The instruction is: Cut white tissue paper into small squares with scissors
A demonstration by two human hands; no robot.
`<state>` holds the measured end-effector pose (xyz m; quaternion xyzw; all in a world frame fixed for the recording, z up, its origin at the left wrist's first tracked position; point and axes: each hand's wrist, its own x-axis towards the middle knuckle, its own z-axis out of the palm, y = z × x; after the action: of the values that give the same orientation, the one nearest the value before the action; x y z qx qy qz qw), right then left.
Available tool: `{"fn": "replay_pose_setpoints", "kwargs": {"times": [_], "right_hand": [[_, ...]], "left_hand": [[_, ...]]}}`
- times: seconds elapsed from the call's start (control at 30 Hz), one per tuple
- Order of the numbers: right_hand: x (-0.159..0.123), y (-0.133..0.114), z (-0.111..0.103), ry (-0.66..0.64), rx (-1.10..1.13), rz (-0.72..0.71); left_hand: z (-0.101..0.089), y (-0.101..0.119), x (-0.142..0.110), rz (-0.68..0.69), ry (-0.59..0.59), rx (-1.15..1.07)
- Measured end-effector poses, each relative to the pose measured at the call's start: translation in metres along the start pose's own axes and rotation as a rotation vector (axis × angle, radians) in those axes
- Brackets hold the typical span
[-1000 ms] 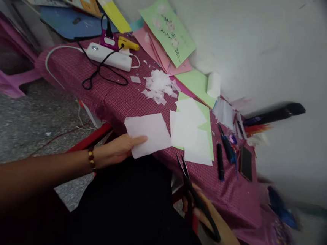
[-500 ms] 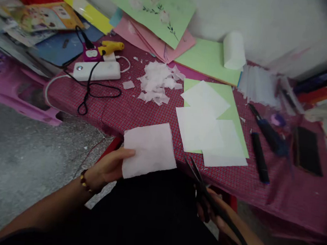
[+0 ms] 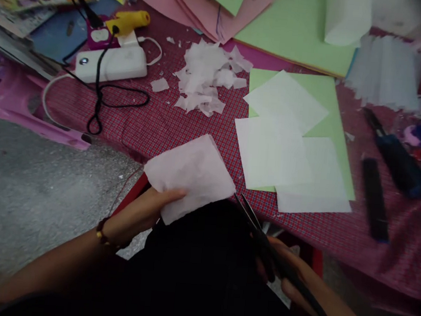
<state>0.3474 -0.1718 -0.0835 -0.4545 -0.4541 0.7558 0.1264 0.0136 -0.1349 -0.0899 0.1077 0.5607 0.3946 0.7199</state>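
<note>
A whitish, thin sheet of paper (image 3: 194,171) is pinched in my left hand (image 3: 158,205), thumb on top and fingers hidden beneath. My right hand (image 3: 296,271) grips a pair of black-handled scissors (image 3: 260,236). Their blades are slightly apart, with the tips close to the sheet's right corner; whether they touch it I cannot tell. On the table just beyond, several white paper squares (image 3: 273,153) overlap on a light green sheet (image 3: 340,125). A heap of small white paper scraps (image 3: 204,79) lies farther back.
The checked red tablecloth (image 3: 125,126) covers the table. At left are a white power bank (image 3: 111,64), a looped black cord (image 3: 98,104) and a yellow-handled tool (image 3: 130,22). To the right lie a blue-handled tool (image 3: 398,159) and a black bar (image 3: 374,199). A pink stool (image 3: 32,123) stands at left.
The sheet in my left hand has turned, its right corner now up by the scissor tips. My view has tilted down and closer to the table. Both hands keep their holds.
</note>
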Motion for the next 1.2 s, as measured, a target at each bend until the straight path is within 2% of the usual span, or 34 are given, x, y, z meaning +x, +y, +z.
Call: {"fn": "replay_pose_setpoints", "kwargs": {"times": [0.13, 0.3, 0.57, 0.7, 0.87, 1.2], "right_hand": [[-0.008, 0.01, 0.001, 0.025, -0.003, -0.007], [-0.018, 0.01, 0.008, 0.002, -0.06, 0.013], [0.008, -0.017, 0.018, -0.014, -0.113, -0.005], [0.019, -0.023, 0.021, -0.015, -0.107, -0.052], [0.022, -0.027, 0.022, -0.03, -0.077, -0.044], [0.026, -0.034, 0.028, 0.065, -0.09, 0.041]], "left_hand": [[0.006, 0.004, -0.002, -0.093, 0.051, -0.159], [0.015, 0.0, -0.004, -0.092, 0.001, -0.229], [0.016, -0.015, -0.006, -0.021, 0.041, -0.239], [0.013, -0.017, -0.005, -0.034, 0.041, -0.222], [0.012, -0.015, -0.007, -0.066, 0.034, -0.208], [0.011, -0.016, -0.005, -0.092, -0.013, -0.214]]}}
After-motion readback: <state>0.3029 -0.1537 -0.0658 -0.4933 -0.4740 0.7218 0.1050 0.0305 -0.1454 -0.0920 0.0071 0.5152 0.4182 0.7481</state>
